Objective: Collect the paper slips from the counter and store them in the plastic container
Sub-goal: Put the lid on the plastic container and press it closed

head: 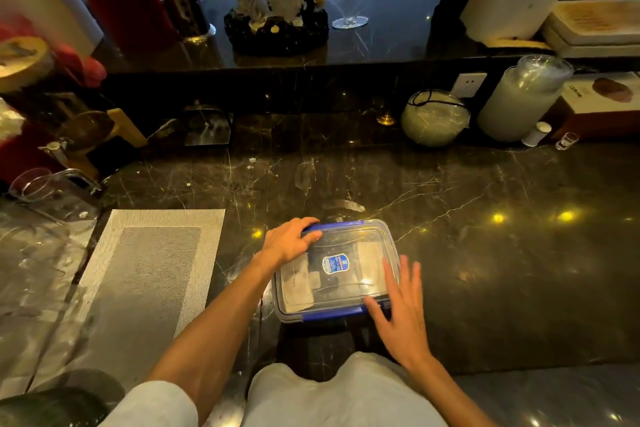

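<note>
A clear plastic container (pixel 349 243) with a blue-clipped lid and a blue sticker sits on the dark marble counter, near its front edge. Through the lid I see pale paper slips (pixel 298 282) lying inside, one at the left and one at the right. My left hand (pixel 289 239) rests flat on the lid's far left corner, fingers curled over the blue rim. Fingers spread, my right hand (pixel 401 308) lies at the container's near right corner, its thumb touching the front blue clip.
A grey woven placemat (pixel 149 274) lies left of the container. Glassware (pixel 45 191) crowds the far left. A round glass jar (pixel 434 118), a tall frosted jar (pixel 519 100) and a box (pixel 599 104) stand along the back right. A raised ledge (pixel 381 38) carries a coral ornament.
</note>
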Action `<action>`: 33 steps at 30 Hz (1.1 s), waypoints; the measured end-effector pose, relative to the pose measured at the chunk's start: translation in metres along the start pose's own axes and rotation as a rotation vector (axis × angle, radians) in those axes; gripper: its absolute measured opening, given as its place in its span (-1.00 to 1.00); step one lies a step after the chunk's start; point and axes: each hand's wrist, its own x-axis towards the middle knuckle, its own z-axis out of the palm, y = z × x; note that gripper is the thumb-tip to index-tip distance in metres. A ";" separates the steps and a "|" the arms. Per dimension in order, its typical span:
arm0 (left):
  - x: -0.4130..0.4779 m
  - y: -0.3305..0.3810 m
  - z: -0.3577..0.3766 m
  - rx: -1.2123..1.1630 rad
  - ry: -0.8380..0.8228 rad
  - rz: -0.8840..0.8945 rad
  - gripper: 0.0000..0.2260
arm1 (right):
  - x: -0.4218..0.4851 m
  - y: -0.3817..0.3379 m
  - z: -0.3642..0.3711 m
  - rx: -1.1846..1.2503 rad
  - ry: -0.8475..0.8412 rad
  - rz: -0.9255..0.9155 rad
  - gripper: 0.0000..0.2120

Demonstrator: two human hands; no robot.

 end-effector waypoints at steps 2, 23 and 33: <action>-0.004 -0.001 0.001 -0.012 -0.005 -0.045 -0.54 | 0.000 0.000 -0.007 0.222 -0.035 0.256 -0.13; -0.124 0.005 0.105 -0.622 0.459 -0.225 -0.25 | 0.063 0.002 -0.041 0.229 -0.298 0.049 -0.03; -0.112 0.004 0.109 0.004 0.494 -0.060 -0.41 | 0.067 -0.003 -0.016 -0.550 -0.273 -0.218 -0.38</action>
